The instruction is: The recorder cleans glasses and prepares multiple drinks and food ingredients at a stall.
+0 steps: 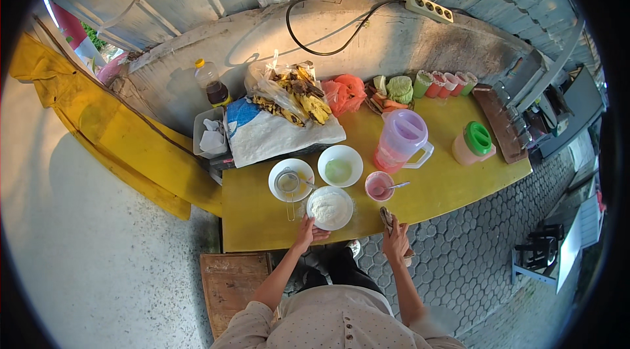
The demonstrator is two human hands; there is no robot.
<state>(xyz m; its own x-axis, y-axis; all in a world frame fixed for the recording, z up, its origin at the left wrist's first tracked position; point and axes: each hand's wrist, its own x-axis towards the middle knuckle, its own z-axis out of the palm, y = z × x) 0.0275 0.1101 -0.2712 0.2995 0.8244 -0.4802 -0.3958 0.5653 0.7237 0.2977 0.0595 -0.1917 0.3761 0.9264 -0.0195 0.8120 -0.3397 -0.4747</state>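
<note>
Head view looks down on a white bowl of flour [329,208] near the front edge of the yellow table [453,181]. At its 8 o'clock, the left hand [306,231] grips the bowl's rim. At its 3 o'clock, the right hand [396,239] is closed around a small brownish thing [388,219] (too small to tell what). A bowl with a strainer [290,181] sits at 10 o'clock, a white bowl of pale liquid [340,166] at 12, a pink cup with a spoon [380,186] at 2. Farther off at 1 o'clock stands a purple jug [401,140].
</note>
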